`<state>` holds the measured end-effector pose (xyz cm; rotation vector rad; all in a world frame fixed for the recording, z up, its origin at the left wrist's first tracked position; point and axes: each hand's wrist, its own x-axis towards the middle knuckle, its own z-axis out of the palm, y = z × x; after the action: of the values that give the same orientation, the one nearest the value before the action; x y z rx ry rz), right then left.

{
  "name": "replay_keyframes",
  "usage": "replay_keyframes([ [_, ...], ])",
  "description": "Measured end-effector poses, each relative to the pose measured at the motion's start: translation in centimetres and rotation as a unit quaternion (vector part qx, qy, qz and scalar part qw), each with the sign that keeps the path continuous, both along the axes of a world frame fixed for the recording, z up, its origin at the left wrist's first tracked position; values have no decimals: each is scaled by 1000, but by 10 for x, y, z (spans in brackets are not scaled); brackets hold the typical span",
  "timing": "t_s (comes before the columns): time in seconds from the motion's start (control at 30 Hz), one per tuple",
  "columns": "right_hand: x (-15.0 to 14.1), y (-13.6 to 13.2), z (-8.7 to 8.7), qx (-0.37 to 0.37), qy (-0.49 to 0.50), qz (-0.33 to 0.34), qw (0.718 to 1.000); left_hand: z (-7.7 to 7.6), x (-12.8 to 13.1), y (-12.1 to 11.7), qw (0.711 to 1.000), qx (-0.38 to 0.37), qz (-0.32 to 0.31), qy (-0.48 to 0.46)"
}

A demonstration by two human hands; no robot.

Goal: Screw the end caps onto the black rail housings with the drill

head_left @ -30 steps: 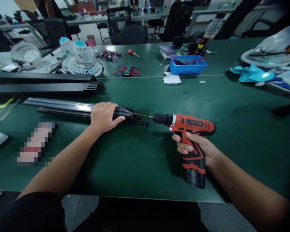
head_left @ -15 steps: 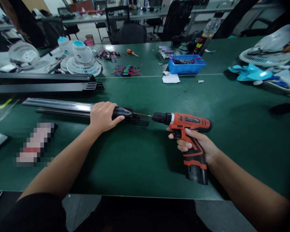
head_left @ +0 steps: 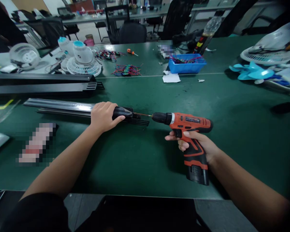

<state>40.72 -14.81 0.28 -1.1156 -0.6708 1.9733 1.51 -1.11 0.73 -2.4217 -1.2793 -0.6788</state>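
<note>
My left hand [head_left: 103, 116] is wrapped over a long, shiny black profile [head_left: 62, 104] lying on the green table, near its right end. My right hand [head_left: 198, 141] grips the handle of an orange and black cordless drill [head_left: 190, 120], index finger stretched in front of the trigger. The drill points left, and its long thin bit [head_left: 143, 114] reaches the right end of the profile. Whether the tip sits in a screw or a hole is too small to tell. A slotted black end piece [head_left: 141, 122] sticks out below the bit.
More black profiles [head_left: 38, 87] lie behind at the left. White fan parts [head_left: 83, 61], wired circuit boards [head_left: 127, 70], an orange screwdriver [head_left: 132, 52], a blue bin [head_left: 187, 66] and a bottle [head_left: 206, 33] stand farther back. Blue fan blades [head_left: 252, 71] lie at the right, a blurred-out flat object [head_left: 38, 143] at the left.
My right index finger has straightened away from the trigger. The drill and my left hand on the profile stay almost in place.
</note>
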Motion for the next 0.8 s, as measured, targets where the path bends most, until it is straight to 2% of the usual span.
replay_keyframes([
  [0.23, 1, 2, -1, -12, 9, -6, 1000, 1, 0, 0, 1000, 1, -3, 1],
  [0.57, 0, 3, -1, -28, 72, -17, 997, 0, 0, 0, 1000, 5, -4, 0],
  [0.8, 2, 2, 0, -49, 73, 16, 996, 1, 1, -1, 1000, 4, -2, 2],
])
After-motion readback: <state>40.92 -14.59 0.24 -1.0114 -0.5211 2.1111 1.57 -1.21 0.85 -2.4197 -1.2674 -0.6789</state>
